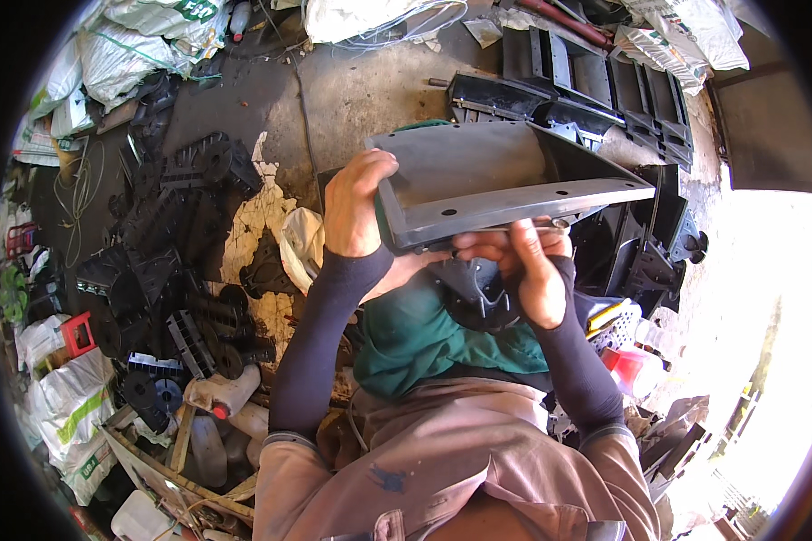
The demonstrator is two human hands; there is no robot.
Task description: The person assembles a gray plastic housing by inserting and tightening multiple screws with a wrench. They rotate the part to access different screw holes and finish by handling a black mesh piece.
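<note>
A dark grey, open box-shaped part (478, 171) with holes along its rim is held up tilted in front of me. My left hand (359, 203) is closed round its left end, fingers over the corner. Under its near rim, my right hand (534, 266) is closed with thumb and fingers pinched on a slim metal piece (555, 224) that ends in a round tip. I cannot make out the exact kind of this piece, as the fingers hide much of it. Below the box, a black bracket-like part (480, 293) shows between my hands, over green cloth (406, 338).
Similar black box parts (564, 72) lie in rows at the far right. Heaps of black moulded parts (167, 216) cover the left floor. White sacks (122, 59) stand at the far left. A wooden crate (176, 491) with bottles is at the near left. A cable (299, 99) crosses the floor.
</note>
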